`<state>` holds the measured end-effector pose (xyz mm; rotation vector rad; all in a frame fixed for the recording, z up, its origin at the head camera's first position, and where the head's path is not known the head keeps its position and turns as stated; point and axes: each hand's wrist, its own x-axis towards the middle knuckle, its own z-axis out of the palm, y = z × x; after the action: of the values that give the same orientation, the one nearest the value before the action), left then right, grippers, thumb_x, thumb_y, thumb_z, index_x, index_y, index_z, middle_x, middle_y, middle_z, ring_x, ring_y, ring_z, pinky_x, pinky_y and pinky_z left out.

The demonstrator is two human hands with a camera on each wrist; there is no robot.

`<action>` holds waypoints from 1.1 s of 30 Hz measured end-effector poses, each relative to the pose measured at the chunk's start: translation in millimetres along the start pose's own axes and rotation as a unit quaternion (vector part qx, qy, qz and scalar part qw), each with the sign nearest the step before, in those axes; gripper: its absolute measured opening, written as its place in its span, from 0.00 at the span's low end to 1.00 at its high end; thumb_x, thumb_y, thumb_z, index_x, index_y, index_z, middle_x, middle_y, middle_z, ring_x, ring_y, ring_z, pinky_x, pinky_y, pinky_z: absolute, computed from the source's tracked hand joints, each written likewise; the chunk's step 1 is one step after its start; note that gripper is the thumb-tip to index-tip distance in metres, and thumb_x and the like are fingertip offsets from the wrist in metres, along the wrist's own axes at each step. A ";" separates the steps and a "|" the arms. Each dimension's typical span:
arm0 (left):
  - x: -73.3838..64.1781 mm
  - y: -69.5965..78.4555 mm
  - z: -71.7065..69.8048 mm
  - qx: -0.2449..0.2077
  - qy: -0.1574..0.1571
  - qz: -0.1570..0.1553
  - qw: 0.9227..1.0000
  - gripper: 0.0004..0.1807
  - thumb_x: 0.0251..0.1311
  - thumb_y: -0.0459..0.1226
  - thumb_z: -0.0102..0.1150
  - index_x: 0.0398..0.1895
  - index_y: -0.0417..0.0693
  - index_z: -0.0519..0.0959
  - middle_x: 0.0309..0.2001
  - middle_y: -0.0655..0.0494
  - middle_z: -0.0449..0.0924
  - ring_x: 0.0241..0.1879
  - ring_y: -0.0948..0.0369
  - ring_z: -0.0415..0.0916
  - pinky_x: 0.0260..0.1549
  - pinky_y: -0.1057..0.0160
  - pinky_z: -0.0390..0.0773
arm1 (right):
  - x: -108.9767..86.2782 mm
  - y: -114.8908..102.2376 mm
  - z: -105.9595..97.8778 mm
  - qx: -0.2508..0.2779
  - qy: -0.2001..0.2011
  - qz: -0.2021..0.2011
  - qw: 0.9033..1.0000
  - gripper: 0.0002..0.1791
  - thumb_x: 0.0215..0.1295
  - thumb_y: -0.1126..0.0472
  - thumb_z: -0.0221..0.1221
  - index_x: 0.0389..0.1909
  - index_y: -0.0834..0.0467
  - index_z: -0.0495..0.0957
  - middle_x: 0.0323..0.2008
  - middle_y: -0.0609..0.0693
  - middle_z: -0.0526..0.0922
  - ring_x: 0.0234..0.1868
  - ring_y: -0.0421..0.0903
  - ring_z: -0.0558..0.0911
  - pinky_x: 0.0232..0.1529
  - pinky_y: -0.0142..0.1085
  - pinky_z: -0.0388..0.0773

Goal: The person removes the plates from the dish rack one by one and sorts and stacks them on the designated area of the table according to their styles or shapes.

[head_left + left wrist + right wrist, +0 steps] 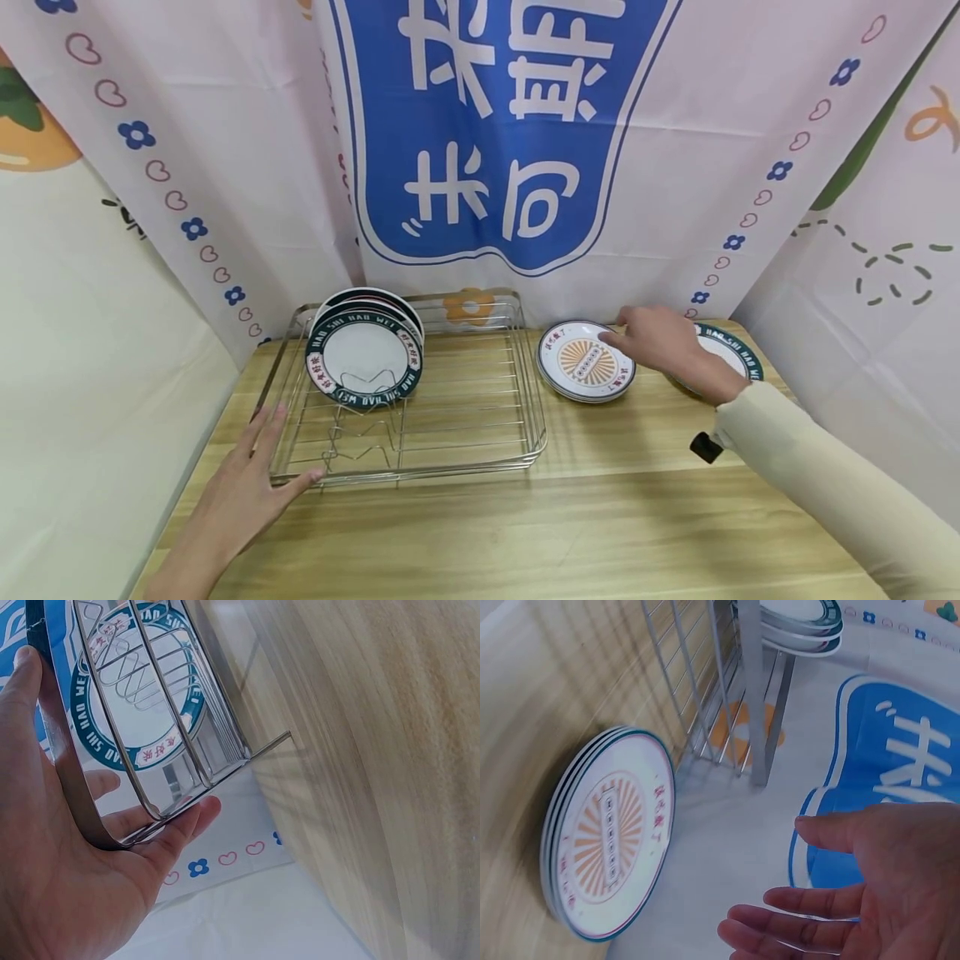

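My left hand (pixel 242 492) holds the front left corner of a wire dish rack (pixel 465 477). In the left wrist view its thumb lies along the flat metal rim, with the fingers round the corner wires. Several plates with dark green rims (pixel 363 360) stand on edge in the rack's left part. My right hand (pixel 663 340) hovers with fingers extended, holding nothing, beside a small stack of white plates with an orange sunburst (pixel 607 832). Behind that hand and partly hidden by it lies a green-rimmed plate (pixel 738 354).
The rack and plates stand on a wooden table (pixel 525 533). A printed cloth (pixel 285 150) with a blue panel hangs close behind them, and pale cloth flanks both sides. A black object (pixel 706 447) hangs under the right cuff.
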<state>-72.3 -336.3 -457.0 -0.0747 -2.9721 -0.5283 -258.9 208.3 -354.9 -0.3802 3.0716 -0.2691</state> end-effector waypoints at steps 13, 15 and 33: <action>-0.8 0.8 0.3 0.005 -0.015 -0.007 1.000 0.62 0.67 0.64 0.64 0.88 0.56 0.34 0.84 0.30 0.40 0.69 0.18 0.56 0.58 0.17 0.64 | 17.2 -69.7 -14.1 0.001 0.003 -0.066 0.998 0.29 0.73 0.40 0.63 0.59 0.61 0.84 0.48 0.59 0.90 0.43 0.56 0.89 0.40 0.52 0.87; -0.8 0.8 0.2 0.006 -0.017 -0.009 1.000 0.62 0.67 0.64 0.64 0.88 0.56 0.34 0.84 0.29 0.40 0.69 0.17 0.56 0.58 0.17 0.64 | 19.4 -81.8 -16.1 0.004 0.003 -0.077 0.997 0.29 0.73 0.40 0.63 0.60 0.60 0.84 0.48 0.58 0.90 0.42 0.54 0.88 0.39 0.50 0.86; -1.5 0.0 -0.3 0.007 -0.009 -0.006 1.000 0.62 0.67 0.64 0.64 0.88 0.57 0.34 0.84 0.29 0.41 0.68 0.17 0.56 0.58 0.17 0.64 | 42.5 -177.5 4.5 0.057 0.003 -0.230 0.972 0.20 0.74 0.44 0.66 0.46 0.59 0.85 0.26 0.46 0.82 0.21 0.38 0.70 0.27 0.33 0.73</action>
<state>-70.8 -336.5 -456.9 -0.0595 -2.9955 -0.5111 -257.5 27.6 -328.7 -1.0821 2.9109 -0.4542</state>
